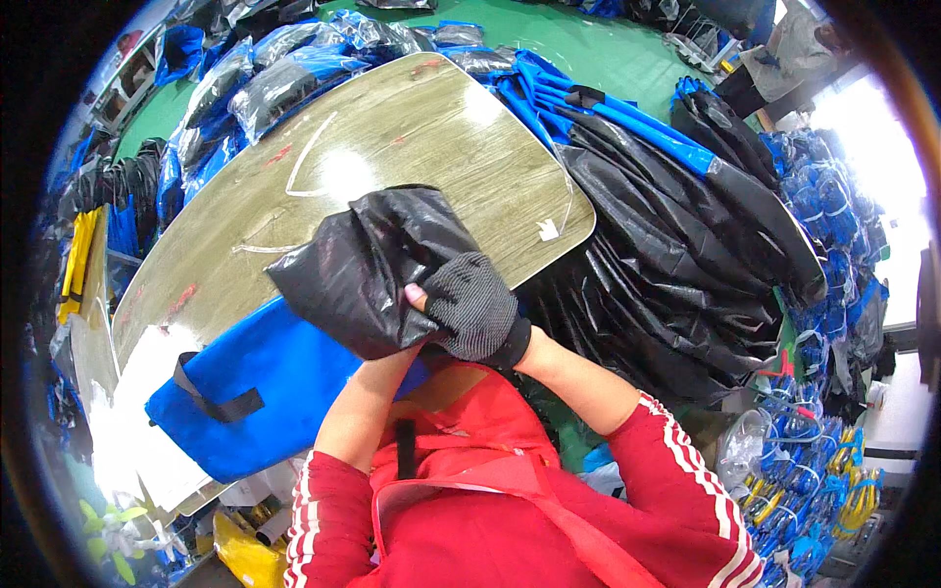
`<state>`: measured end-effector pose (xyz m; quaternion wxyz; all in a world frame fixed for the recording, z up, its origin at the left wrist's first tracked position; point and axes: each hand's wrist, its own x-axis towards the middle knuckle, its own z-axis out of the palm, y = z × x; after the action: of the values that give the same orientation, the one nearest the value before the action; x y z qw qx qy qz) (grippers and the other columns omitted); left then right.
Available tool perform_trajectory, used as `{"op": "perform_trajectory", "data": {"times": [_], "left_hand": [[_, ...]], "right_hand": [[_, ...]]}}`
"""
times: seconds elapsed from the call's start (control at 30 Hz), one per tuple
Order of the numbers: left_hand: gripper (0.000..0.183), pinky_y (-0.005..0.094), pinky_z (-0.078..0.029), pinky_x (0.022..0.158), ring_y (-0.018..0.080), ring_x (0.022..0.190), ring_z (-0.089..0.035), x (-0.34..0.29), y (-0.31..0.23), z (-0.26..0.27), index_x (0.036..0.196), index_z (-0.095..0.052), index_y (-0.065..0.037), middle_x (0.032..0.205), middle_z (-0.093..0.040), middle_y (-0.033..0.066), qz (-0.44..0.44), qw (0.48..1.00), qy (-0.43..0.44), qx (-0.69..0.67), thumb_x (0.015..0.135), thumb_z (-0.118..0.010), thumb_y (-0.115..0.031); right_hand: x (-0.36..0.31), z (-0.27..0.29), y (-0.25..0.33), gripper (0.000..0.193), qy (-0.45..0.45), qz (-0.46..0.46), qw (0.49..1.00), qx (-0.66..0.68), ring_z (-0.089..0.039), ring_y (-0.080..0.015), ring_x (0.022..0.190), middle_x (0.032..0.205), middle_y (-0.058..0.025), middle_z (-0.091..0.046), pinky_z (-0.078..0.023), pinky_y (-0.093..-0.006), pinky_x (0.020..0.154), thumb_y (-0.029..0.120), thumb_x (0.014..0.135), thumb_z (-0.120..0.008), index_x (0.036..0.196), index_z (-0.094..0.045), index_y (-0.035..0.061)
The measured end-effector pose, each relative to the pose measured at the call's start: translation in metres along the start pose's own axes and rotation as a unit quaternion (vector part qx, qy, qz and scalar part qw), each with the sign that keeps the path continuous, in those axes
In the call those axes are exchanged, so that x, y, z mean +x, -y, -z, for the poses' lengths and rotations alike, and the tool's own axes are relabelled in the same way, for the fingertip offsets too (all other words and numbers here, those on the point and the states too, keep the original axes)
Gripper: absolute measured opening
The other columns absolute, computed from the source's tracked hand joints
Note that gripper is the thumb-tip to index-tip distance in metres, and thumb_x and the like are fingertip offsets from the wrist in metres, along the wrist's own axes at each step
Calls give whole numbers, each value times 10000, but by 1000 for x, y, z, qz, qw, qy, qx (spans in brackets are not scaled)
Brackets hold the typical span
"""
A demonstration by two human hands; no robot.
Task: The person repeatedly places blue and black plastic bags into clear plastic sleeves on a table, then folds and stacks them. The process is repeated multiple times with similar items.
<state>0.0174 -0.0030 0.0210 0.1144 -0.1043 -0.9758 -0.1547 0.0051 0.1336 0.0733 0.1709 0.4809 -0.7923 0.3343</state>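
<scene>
A piece of crinkled black plastic-like sheeting [368, 265], folded or shaped like a pouch, is held up in front of me over the near part of the table. My right hand [475, 304], in a grey and black knit glove with the thumb tip bare, is closed on its right side, thumb on top. My left forearm [377, 392] runs up under the black piece, which hides my left hand and its fingers. Below and to the left, a flat blue fabric piece [265, 392] with a black strap loop [221, 397] lies on the table's near edge.
The wood-grain table [461, 147] has rounded corners and white and red marks. A large heap of black sheeting with blue edging [667, 245] stands against its right side. Plastic-wrapped blue and black bundles [294, 88] line the far left. Blue bundles [833, 225] are stacked at right.
</scene>
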Motion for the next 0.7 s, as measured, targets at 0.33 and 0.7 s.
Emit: {"op": "perform_trajectory", "data": {"times": [0.33, 0.7], "left_hand": [[758, 512, -77, 1160, 327, 1440, -192, -92, 64, 102, 1450, -362, -91, 1548, -246, 163, 27, 995, 96, 6, 861, -503, -549], [717, 563, -83, 1154, 340, 1404, -282, -190, 151, 121, 1417, -390, -62, 1477, -360, 195, 114, 951, 193, 213, 847, -556, -463]], "right_hand": [[-6, -33, 30, 799, 175, 5, 985, -1, -340, -416, 1335, 1392, -226, -428, -195, -622, 1089, 541, 703, -694, 1373, -454, 179], [29, -84, 22, 753, 215, -47, 970, -104, -321, -368, 1362, 1403, -209, -416, -168, -583, 1119, 433, 785, -632, 1364, -418, 4]]}}
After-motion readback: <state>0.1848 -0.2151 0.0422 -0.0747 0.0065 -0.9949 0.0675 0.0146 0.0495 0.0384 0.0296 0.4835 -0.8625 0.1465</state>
